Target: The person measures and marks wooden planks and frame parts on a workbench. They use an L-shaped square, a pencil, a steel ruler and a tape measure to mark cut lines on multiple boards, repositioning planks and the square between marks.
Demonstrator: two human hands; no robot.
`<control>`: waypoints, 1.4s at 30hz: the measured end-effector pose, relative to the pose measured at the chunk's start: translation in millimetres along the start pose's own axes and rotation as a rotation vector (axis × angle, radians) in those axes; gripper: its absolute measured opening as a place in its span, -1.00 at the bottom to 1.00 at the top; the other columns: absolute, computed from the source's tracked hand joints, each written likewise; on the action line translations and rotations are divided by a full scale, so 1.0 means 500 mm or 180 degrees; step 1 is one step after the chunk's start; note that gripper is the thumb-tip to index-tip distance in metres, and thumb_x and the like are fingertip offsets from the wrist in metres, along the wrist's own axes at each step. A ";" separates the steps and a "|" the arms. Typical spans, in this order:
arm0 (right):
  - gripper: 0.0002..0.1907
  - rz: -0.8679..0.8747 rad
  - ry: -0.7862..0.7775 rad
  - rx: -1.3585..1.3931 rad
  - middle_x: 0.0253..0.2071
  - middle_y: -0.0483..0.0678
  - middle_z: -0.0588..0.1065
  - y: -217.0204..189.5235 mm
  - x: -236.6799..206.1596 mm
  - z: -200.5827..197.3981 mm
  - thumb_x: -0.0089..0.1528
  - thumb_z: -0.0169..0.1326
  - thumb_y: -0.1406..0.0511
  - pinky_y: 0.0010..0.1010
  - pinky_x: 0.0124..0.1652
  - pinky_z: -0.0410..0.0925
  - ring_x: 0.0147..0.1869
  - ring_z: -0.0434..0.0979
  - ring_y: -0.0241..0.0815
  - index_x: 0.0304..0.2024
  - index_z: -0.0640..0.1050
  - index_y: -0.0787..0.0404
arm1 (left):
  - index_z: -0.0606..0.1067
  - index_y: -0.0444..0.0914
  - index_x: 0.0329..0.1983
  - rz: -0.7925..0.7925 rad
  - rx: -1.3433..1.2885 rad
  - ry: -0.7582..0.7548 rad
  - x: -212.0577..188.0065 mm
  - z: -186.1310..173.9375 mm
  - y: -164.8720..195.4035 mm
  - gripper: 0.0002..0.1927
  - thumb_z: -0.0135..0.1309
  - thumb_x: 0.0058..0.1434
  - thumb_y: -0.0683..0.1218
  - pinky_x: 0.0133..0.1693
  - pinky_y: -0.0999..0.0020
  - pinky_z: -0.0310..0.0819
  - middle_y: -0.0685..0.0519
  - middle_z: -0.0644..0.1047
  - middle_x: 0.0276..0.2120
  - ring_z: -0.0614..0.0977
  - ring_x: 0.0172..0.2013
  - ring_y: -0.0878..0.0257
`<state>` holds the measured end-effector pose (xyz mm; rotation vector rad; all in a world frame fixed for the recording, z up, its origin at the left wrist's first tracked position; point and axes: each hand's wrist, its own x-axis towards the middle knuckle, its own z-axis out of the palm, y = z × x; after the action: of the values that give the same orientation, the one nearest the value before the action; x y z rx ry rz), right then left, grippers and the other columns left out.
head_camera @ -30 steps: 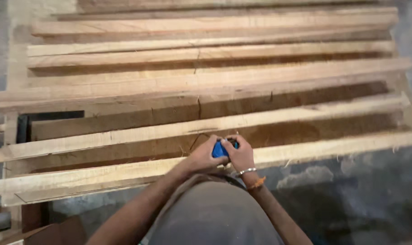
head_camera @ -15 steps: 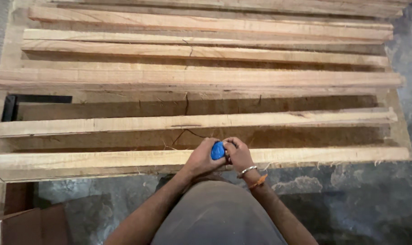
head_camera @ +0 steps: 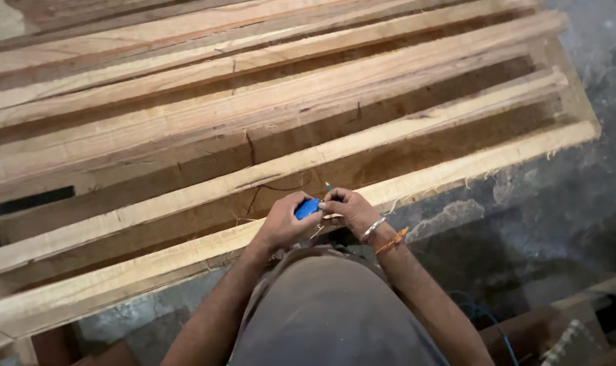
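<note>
My left hand (head_camera: 281, 222) and my right hand (head_camera: 348, 207) meet over the nearest wooden batten (head_camera: 450, 173), both closed around a small blue object (head_camera: 306, 208), possibly a tape measure. A thin blue-tipped stick, perhaps a pencil (head_camera: 328, 186), pokes up from my right fingers. A metal bangle (head_camera: 372, 229) and an orange thread sit on my right wrist. Several long rough-sawn battens (head_camera: 267, 169) lie side by side on a wide wooden board (head_camera: 186, 146) in front of me.
Stained concrete floor (head_camera: 565, 203) lies to the right and below the boards. A blue cord (head_camera: 484, 315) and brown wood pieces (head_camera: 579, 325) sit at the lower right. A dark gap (head_camera: 23, 203) shows at the left edge of the stack.
The view has swung so the battens now run tilted, up to the right. Both hands stay together on the blue object at the nearest batten.
</note>
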<state>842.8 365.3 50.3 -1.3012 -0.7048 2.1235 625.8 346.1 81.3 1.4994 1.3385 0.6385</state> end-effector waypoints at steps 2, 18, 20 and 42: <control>-0.87 -0.0141 0.0034 -0.0252 -0.28 -0.08 0.55 -0.002 -0.001 -0.017 0.26 0.22 0.35 -0.47 -0.20 0.52 -0.24 0.60 -0.30 -0.23 0.53 0.27 | 0.58 -0.29 -0.18 -0.0019 0.0033 -0.0004 0.006 0.010 0.004 -0.60 0.24 0.04 0.08 -0.17 0.19 0.56 -0.15 0.63 -0.29 0.69 -0.26 0.04; -0.69 -0.2311 0.2216 0.1632 -0.19 0.02 0.57 -0.384 0.028 -0.644 0.17 0.19 0.61 -0.33 -0.27 0.56 -0.22 0.64 -0.10 -0.09 0.51 0.25 | 0.65 -0.12 -0.07 -0.0908 0.1119 0.0348 0.309 0.160 0.168 -0.60 0.14 0.04 0.09 -0.04 0.08 0.53 -0.12 0.65 -0.16 0.67 -0.10 -0.06; -0.65 -0.2632 0.2557 0.1650 -0.18 0.01 0.57 -0.428 0.032 -0.731 0.17 0.23 0.62 -0.37 -0.30 0.54 -0.26 0.61 -0.13 -0.06 0.50 0.27 | 0.66 -0.12 -0.12 -0.0833 0.1263 0.0449 0.366 0.207 0.215 -0.64 0.14 0.06 0.08 -0.05 0.08 0.53 -0.09 0.66 -0.17 0.66 -0.11 -0.06; -0.48 -0.2731 0.4700 -0.0652 -0.12 -0.08 0.49 -0.670 0.157 -1.172 -0.01 0.24 0.60 -0.46 -0.39 0.53 -0.26 0.59 -0.29 -0.06 0.45 0.14 | 0.68 -0.08 -0.26 -0.0977 0.1463 0.0850 0.708 0.529 0.316 -0.79 0.16 0.15 0.08 -0.05 0.04 0.49 -0.02 0.62 -0.17 0.63 -0.09 -0.04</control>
<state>1403.7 745.6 -2.9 -1.7470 -0.5726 0.1701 1012.3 610.5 47.1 1.5495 1.9771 0.3529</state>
